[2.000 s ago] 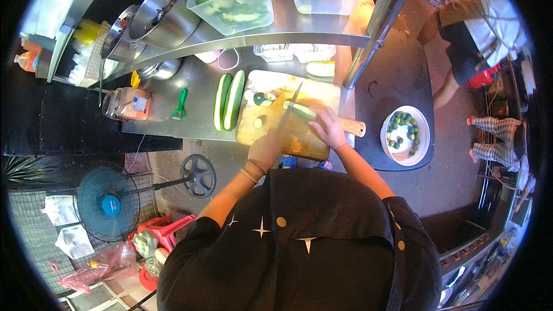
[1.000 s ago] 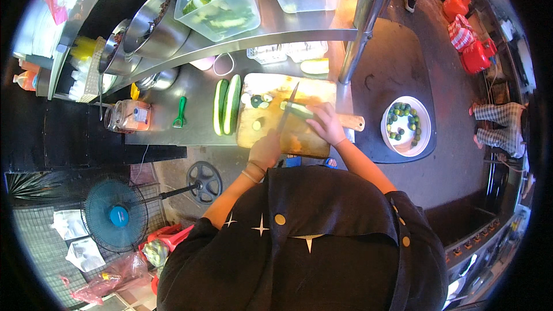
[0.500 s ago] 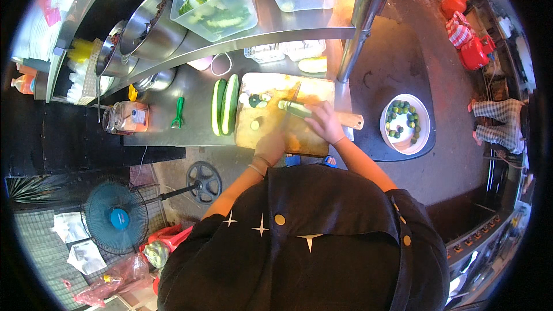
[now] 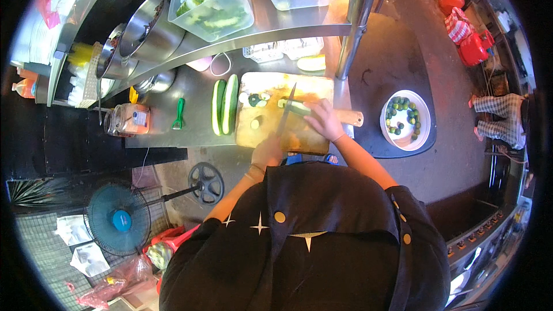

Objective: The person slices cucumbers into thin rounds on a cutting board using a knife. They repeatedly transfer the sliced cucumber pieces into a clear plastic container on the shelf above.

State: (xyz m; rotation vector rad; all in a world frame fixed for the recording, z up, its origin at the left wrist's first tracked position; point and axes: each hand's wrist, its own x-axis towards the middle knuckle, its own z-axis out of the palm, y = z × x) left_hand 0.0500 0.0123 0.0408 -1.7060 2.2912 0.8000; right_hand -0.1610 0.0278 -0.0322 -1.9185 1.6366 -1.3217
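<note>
My left hand [image 4: 268, 152] is closed round a knife [image 4: 287, 110] at the near edge of a worn cutting board [image 4: 308, 141]. The blade points away from me and crosses a peeled cucumber piece [image 4: 298, 107] near its left end. Fingers of my right hand [image 4: 325, 122] grip that piece from the right. On the board's left side lie a few cut cucumber ends [image 4: 254, 101] and a small pale slice [image 4: 255, 123]. Left of the board, two part-peeled cucumbers [image 4: 229, 105] lie side by side. A wooden handle [image 4: 350, 117] juts out past the board's right edge.
A green peeler [image 4: 179, 114] and a jar [image 4: 128, 118] sit to the left. Overhead, a steel shelf [image 4: 276, 30] carries a tub of cucumber pieces [image 4: 212, 16] and steel pots [image 4: 151, 26]. A white bowl [image 4: 427, 129] of small green citrus stands right; a fan [image 4: 118, 219] is lower left.
The knife and my left hand have shifted slightly, and the blade shows more sharply. My right hand stays on the cucumber piece. The whole view has tilted a little.
</note>
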